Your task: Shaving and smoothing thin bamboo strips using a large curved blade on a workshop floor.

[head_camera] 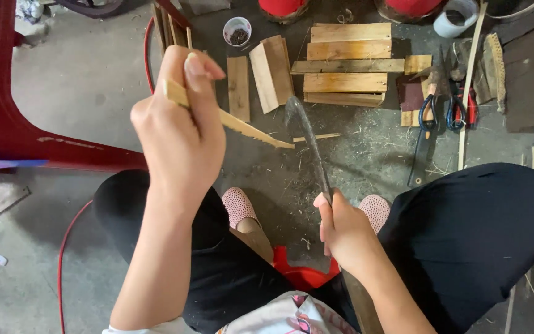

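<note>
My left hand (177, 133) is closed around a pale bamboo strip (251, 130) with a notched lower edge that tapers to a point toward the right. My right hand (343, 230) grips the handle of a dark, long-bladed knife (307, 139). The blade points up and away from me, and its tip sits just right of the strip's pointed end. Both are held above my knees and pink spotted shoes (239, 205).
Cut wooden boards (347, 65) lie stacked on the concrete floor ahead. A small cup (237, 31), scissors and pliers (440, 111), a thin bamboo stick (470, 80) and a white mug (455, 18) are nearby. A red plastic chair (7, 124) stands at left.
</note>
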